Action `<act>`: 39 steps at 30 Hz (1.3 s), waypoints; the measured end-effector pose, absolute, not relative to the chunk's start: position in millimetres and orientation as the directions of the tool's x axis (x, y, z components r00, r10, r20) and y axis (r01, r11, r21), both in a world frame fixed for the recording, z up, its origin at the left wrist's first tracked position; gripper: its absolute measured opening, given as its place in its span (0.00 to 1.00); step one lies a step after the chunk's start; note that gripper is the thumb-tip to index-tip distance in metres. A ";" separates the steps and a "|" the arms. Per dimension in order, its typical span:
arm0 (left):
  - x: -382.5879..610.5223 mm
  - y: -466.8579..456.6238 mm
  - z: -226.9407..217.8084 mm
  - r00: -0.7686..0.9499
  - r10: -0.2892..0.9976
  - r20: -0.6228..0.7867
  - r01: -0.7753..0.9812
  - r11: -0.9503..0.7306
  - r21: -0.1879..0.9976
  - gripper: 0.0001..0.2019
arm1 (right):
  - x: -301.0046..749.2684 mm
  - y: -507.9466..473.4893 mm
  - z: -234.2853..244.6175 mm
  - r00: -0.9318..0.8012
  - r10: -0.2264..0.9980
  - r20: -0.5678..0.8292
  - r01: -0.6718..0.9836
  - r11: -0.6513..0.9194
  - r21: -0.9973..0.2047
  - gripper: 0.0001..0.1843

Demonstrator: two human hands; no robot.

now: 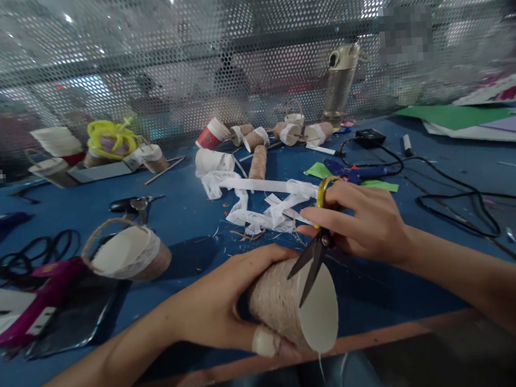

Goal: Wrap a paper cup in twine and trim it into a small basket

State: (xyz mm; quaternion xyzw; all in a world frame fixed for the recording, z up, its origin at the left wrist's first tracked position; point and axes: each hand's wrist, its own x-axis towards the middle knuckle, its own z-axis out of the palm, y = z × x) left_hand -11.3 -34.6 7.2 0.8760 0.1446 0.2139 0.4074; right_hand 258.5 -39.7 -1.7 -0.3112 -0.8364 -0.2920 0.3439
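My left hand [230, 301] is wrapped round a paper cup [277, 301] covered in brown twine, tilted so that its white inside faces right. A thin strand hangs below the cup's rim. In my right hand [361, 218] is a pair of scissors [317, 251] with yellow handles and dark blades. The blades are parted and point down-left, in front of the cup's rim; I cannot tell whether they touch it. White lace ribbon [264, 219] lies loosely on the table just behind both hands.
A small twine basket [154, 259] with a handle stands at left, near a magenta glue gun [57, 296]. A blue glue gun [349, 172] and its black cord lie at right. Several cups, a twine roll [258, 162] and a water bottle [339, 84] are towards the mesh panel [178, 57].
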 end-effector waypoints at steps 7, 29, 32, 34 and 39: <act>-12.6 -33.2 5.2 0.859 0.394 0.326 0.023 -0.667 0.745 0.39 | 258.5 -38.0 -2.3 -0.566 0.326 0.757 0.717 0.648 0.257 0.07; -9.4 -29.7 4.2 0.882 0.388 0.267 -0.050 -0.487 0.872 0.35 | 259.1 -41.2 -7.8 -0.621 0.388 0.681 0.720 0.626 0.300 0.07; -7.4 -30.4 2.0 0.891 0.368 0.266 -0.086 -0.439 0.894 0.34 | 259.1 -40.1 -8.1 -0.616 0.374 0.693 0.722 0.621 0.306 0.04; -6.4 -30.8 0.6 0.886 0.367 0.283 -0.108 -0.430 0.896 0.34 | 258.9 -39.7 -8.0 -0.612 0.369 0.700 0.723 0.619 0.307 0.03; -5.2 -31.4 -1.2 0.884 0.365 0.292 -0.126 -0.416 0.901 0.35 | 259.2 -39.9 -7.0 -0.608 0.343 0.716 0.709 0.641 0.294 0.03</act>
